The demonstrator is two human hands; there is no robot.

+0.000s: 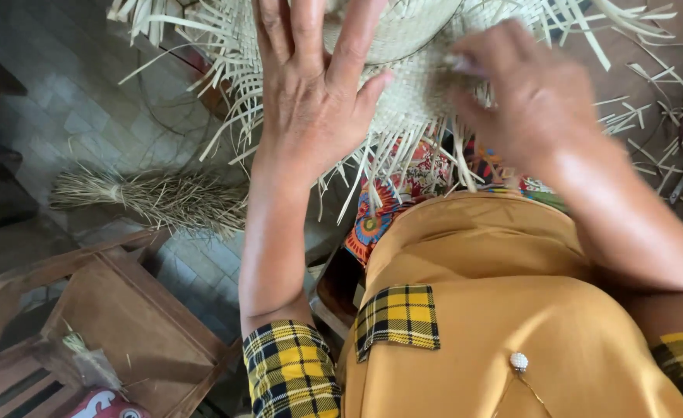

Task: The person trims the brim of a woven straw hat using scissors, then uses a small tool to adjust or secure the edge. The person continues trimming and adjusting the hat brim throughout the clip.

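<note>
1. Head view looks down on two bare hands at work on a pale woven straw hat [403, 46], which lies on the person's lap at the top of the frame.
2. Left hand [310, 93] lies flat and open, palm down, fingers spread and stretched up over the hat, the thumb out to the side on the weave.
3. Right hand [527, 101] is blurred; its fingers curl down and the tips are bunched on the woven edge. Whether it pinches a strand cannot be told.
4. Loose straw strips [403, 155] fan out from the hat's edge and hang between the two wrists.
5. Patterned cloth [388, 209] in red and orange shows just under the strips, above a mustard-yellow top [496, 310] with checked cuffs.
6. Bundle of dried straw [155, 197] lies on the tiled floor [70, 101], well left of the left arm.
7. Wooden stool [124, 317] stands at lower left.
8. Cut straw bits [651, 116] lie scattered beyond the right hand.
</note>
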